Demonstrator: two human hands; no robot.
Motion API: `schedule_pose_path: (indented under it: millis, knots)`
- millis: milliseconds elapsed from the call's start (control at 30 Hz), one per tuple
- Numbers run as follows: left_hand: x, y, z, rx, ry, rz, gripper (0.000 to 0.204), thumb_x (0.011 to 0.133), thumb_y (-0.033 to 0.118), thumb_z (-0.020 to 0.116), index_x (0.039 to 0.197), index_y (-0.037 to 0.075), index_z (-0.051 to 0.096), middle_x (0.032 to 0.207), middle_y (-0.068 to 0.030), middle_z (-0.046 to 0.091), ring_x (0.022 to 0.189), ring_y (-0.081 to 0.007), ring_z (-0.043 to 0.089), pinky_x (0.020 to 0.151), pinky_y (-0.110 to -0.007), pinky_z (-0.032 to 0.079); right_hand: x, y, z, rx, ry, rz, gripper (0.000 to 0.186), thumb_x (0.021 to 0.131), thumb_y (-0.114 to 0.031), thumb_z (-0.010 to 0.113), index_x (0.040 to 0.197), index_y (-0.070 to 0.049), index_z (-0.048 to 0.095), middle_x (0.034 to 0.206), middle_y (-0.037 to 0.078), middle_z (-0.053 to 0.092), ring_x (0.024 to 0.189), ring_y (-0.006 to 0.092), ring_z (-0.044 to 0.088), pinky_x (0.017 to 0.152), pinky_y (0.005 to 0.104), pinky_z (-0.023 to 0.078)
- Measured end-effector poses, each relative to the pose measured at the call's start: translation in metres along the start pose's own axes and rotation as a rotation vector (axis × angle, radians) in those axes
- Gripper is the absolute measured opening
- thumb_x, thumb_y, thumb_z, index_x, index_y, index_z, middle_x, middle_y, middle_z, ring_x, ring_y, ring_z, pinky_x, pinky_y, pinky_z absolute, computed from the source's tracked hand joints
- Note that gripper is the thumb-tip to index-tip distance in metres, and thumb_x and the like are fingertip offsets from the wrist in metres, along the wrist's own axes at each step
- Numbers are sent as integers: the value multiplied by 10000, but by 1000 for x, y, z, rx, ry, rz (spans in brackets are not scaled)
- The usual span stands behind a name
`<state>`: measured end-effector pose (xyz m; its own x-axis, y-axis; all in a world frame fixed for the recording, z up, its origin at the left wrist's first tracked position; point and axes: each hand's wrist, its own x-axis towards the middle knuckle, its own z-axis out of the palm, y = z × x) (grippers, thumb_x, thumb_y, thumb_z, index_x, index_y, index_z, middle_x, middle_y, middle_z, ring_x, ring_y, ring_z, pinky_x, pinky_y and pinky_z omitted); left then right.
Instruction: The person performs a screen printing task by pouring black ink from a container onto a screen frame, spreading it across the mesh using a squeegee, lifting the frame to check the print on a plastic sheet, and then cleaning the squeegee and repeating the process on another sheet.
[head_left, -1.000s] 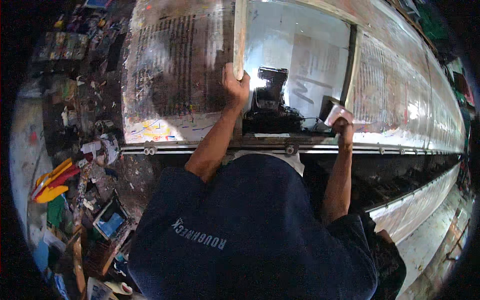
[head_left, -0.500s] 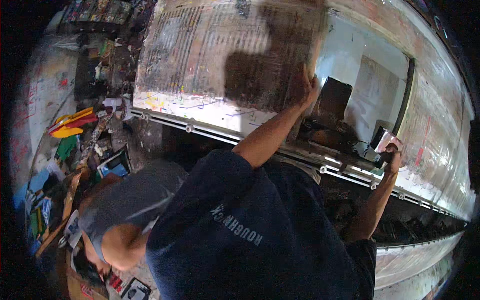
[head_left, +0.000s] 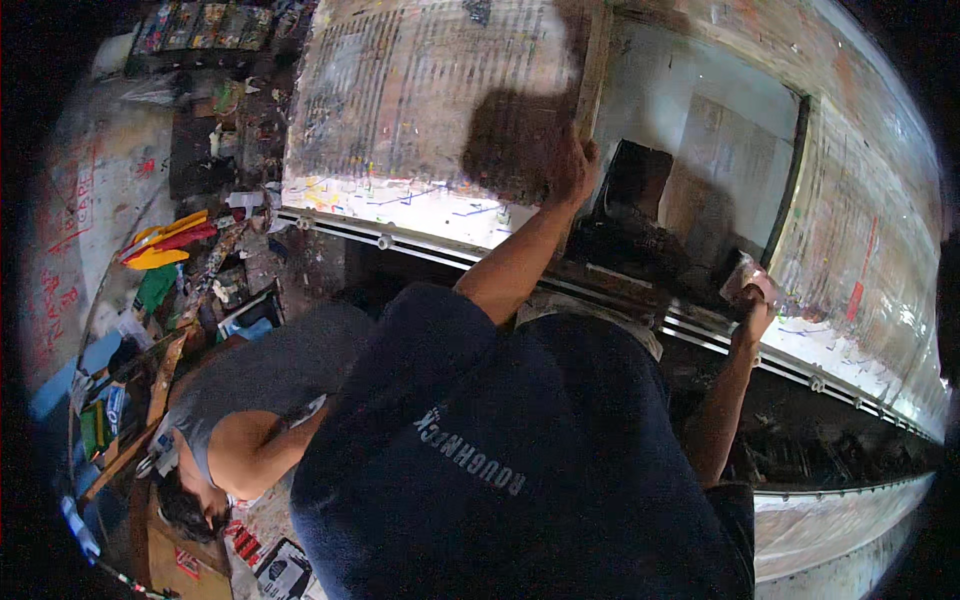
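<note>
A large wooden-framed screen (head_left: 700, 140) lies on a long paint-stained table (head_left: 420, 90). My left hand (head_left: 573, 165) grips the frame's left wooden bar (head_left: 595, 70), arm stretched out over the table's edge. My right hand (head_left: 757, 297) is at the frame's near right corner, closed around a small pale pad or cloth (head_left: 738, 272). A dark lump of material (head_left: 640, 215) sits inside the frame close to me. My dark blue shirt fills the lower middle of the view.
Another person in a grey sleeveless top (head_left: 250, 400) crouches at the lower left. Metal rails (head_left: 400, 245) run along the table's near edge. Yellow and red tools (head_left: 165, 240), bottles and boxes clutter the floor at left.
The view has swung left and turned. The crouching person has come into sight at the lower left. Both my hands stay on the frame.
</note>
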<state>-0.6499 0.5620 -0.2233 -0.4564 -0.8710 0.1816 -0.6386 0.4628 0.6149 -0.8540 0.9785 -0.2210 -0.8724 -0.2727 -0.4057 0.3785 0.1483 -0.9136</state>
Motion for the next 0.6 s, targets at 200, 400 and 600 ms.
schedule_pose_path:
  millis: [200,400,600]
  knots:
    - [-4,-31,39,-113,-175,-120,484,926,218,668,1320,-24,526,1163,-256,584,1038,-428,589,890,-526,475,-9,-10,17,-134,81,-29,255,838,-163,741,1047,-18,718,981,79,730,863,193,683,812,350,562]
    - [-24,-61,58,-18,0,-12,491,957,276,658,1295,-59,538,1076,-268,599,1015,-421,594,870,-520,479,-71,-37,147,-1117,-259,-393,282,889,-220,694,1133,-80,707,1012,129,730,975,290,695,805,458,538]
    - [-3,-42,30,-314,-248,-238,619,1017,470,533,1333,-62,519,1187,-333,562,1094,-469,579,926,-552,464,9,-103,297,-1371,-593,-423,286,858,-193,694,1129,-110,734,1078,145,726,1028,371,679,832,504,540]
